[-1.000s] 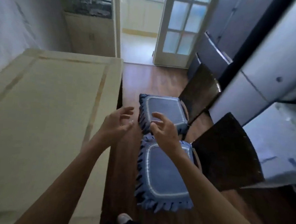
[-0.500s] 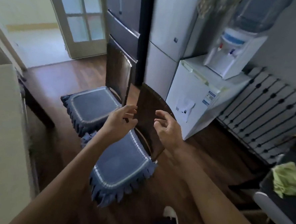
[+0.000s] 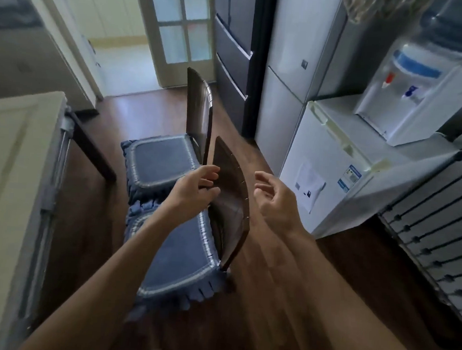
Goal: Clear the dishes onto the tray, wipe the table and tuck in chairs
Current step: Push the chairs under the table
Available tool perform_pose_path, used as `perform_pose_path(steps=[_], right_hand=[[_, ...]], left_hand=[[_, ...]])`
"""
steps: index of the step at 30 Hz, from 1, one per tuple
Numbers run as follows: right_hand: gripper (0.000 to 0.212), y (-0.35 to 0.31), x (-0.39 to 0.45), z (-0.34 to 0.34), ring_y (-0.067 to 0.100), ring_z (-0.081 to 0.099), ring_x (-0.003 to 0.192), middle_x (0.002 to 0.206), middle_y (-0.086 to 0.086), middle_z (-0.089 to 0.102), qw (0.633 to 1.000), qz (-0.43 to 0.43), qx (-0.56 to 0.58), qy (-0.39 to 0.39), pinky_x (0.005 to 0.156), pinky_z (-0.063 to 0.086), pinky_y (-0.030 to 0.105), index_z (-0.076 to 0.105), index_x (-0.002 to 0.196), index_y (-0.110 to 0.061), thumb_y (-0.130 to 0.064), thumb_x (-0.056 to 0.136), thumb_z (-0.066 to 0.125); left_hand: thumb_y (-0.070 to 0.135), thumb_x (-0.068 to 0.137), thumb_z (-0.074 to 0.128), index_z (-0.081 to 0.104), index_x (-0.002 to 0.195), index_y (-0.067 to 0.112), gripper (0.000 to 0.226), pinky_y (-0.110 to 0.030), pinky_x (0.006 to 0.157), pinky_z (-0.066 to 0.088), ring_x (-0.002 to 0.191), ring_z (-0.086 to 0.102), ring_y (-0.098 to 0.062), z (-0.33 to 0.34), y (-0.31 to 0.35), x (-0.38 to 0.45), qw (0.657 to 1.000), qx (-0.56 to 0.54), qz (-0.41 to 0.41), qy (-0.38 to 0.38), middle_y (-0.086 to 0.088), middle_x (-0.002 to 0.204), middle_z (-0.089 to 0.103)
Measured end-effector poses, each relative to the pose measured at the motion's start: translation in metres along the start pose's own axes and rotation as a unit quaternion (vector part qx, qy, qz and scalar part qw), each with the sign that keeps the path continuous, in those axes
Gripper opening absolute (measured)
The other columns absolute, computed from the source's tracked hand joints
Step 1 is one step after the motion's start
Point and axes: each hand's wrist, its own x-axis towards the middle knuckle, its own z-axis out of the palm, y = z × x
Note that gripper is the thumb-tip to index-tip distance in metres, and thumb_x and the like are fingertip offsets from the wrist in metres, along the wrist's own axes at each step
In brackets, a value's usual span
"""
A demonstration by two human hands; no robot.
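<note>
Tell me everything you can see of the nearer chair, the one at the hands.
The nearer chair has a dark brown, glossy curved backrest that looks like wood, seen almost edge-on, and a seat under a blue fringed cushion with pale piping. It stands upright on the wood floor, beside the table, not tucked in. The left hand touches the backrest's edge; the right hand hovers just clear.
</note>
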Motion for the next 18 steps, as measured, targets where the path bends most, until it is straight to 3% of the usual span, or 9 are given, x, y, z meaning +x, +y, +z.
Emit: perform_pose_path(steps=[4, 7, 13, 18], right_hand=[[0.042, 0.008, 0.045, -0.004, -0.005, 0.064, 0.101, 0.118, -0.015, 0.066, 0.997, -0.034, -0.021, -0.067, 0.089, 0.057, 0.023, 0.061, 0.127, -0.031, -0.027, 0.087, 0.053], [0.043, 0.015, 0.081, 0.005, 0.002, 0.064, 0.107, 0.127, -0.005, 0.067, 0.99, -0.061, -0.038, -0.119, 0.095, 0.057, 0.032, 0.061, 0.129, -0.026, -0.02, 0.088, 0.049], [0.041, 0.033, 0.163, 0.02, 0.017, 0.064, 0.113, 0.13, 0.008, 0.065, 0.975, -0.091, -0.063, -0.195, 0.1, 0.054, 0.035, 0.061, 0.131, -0.011, 0.001, 0.093, 0.051], [0.04, 0.045, 0.229, 0.04, 0.024, 0.062, 0.116, 0.128, 0.012, 0.065, 0.951, -0.122, -0.094, -0.267, 0.104, 0.05, 0.038, 0.062, 0.128, -0.007, 0.004, 0.092, 0.05]], left_hand=[[0.015, 0.088, 0.069, 0.057, 0.129, 0.025, 0.044, -0.035, 0.089, 0.056, 0.108, 0.064, -0.013, 0.005, 0.008, 0.016, 0.999, 0.005, -0.026, 0.041, 0.003, 0.118, 0.066], [0.017, 0.088, 0.067, 0.057, 0.129, 0.025, 0.043, -0.038, 0.091, 0.056, 0.107, 0.065, -0.014, 0.009, -0.001, 0.032, 0.997, -0.003, -0.048, 0.065, 0.0, 0.117, 0.067], [0.024, 0.085, 0.065, 0.056, 0.119, 0.039, 0.038, -0.03, 0.085, 0.056, 0.098, 0.067, -0.006, 0.03, -0.03, 0.085, 0.986, -0.045, -0.103, 0.124, 0.014, 0.105, 0.067], [0.024, 0.083, 0.064, 0.058, 0.122, 0.031, 0.04, -0.03, 0.083, 0.056, 0.096, 0.068, -0.014, 0.048, -0.038, 0.135, 0.972, -0.071, -0.161, 0.153, 0.009, 0.104, 0.067]])
